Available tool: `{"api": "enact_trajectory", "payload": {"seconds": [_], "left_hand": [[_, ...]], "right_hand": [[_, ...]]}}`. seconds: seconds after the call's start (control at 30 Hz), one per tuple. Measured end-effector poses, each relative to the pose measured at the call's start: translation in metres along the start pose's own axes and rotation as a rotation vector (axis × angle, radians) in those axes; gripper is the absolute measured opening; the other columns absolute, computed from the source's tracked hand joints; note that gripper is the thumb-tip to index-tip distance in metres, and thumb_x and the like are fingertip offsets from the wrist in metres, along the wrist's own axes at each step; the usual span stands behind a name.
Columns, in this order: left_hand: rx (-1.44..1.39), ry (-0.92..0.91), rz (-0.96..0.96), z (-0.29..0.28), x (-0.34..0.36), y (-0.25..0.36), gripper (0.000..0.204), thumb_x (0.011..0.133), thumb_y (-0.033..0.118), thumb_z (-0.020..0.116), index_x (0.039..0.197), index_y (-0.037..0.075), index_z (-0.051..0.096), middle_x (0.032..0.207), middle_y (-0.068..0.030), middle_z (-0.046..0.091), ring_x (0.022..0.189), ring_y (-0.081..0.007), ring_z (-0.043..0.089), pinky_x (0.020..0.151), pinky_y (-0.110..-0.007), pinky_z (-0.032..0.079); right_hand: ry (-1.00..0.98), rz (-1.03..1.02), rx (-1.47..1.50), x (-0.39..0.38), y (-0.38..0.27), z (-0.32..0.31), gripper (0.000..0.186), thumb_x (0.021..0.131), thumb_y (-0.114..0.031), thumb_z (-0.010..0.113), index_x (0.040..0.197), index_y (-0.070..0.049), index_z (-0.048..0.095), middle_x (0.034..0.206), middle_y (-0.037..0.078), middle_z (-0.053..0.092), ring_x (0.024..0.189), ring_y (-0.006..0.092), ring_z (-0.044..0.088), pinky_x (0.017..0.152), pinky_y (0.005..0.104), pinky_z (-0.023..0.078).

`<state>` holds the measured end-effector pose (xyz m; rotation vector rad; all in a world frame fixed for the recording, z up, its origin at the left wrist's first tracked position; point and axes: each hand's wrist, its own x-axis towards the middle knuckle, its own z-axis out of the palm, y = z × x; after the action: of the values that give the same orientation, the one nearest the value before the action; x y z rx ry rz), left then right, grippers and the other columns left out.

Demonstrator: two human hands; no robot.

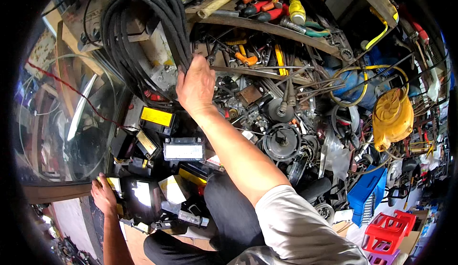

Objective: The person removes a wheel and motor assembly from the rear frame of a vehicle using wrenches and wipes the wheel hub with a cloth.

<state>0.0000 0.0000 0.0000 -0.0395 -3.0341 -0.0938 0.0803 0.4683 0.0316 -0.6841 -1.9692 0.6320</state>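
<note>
Upper left of centre, my right hand is closed around the side of a thick coil of black cable. The coil hangs in long loops, and its lower end reaches toward several boxy batteries. At the lower left, my left hand has its fingers bent over the lower corner of a glass case's frame, beside a black battery. Its fingertips are only partly visible. A battery with a white label and one with a yellow label lie between my hands.
Metal parts and a round black part crowd the floor beyond my knees. Pliers and a yellow-capped tool lie on a shelf. To the right are a yellow blower housing, a blue toolbox and a red plastic stool.
</note>
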Motion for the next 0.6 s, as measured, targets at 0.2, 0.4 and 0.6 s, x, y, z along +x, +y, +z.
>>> {"api": "enact_trajectory", "payload": {"seconds": [0.2, 0.4, 0.6], "left_hand": [[-0.008, 0.016, -0.034, 0.002, -0.011, -0.002, 0.075, 0.104, 0.067, 0.034, 0.12, -0.001, 0.063, 0.117, -0.0325, 0.065, 0.113, -0.0494, 0.059, 0.096, -0.055, 0.045], [-0.032, 0.06, -0.036, 0.006, -0.009, 0.0, 0.073, 0.104, 0.066, 0.035, 0.123, 0.001, 0.063, 0.117, -0.031, 0.065, 0.113, -0.0486, 0.059, 0.098, -0.054, 0.043], [-0.011, -0.119, -0.112, -0.003, -0.003, 0.007, 0.08, 0.103, 0.068, 0.038, 0.143, 0.0, 0.054, 0.135, -0.0285, 0.06, 0.129, -0.0445, 0.053, 0.109, -0.049, 0.041]], "right_hand": [[0.026, -0.038, 0.005, -0.005, 0.007, -0.007, 0.049, 0.081, -0.007, 0.073, 0.122, 0.001, 0.048, 0.104, 0.021, 0.062, 0.097, 0.0411, 0.062, 0.083, 0.0506, 0.044], [0.055, -0.096, 0.077, 0.004, 0.017, 0.0, 0.048, 0.079, -0.008, 0.075, 0.119, 0.0, 0.049, 0.101, 0.02, 0.063, 0.096, 0.041, 0.063, 0.082, 0.0503, 0.045], [0.023, -0.054, 0.119, 0.008, 0.025, 0.006, 0.05, 0.073, -0.01, 0.081, 0.113, -0.003, 0.053, 0.1, 0.018, 0.064, 0.095, 0.0385, 0.065, 0.081, 0.0478, 0.046]]}}
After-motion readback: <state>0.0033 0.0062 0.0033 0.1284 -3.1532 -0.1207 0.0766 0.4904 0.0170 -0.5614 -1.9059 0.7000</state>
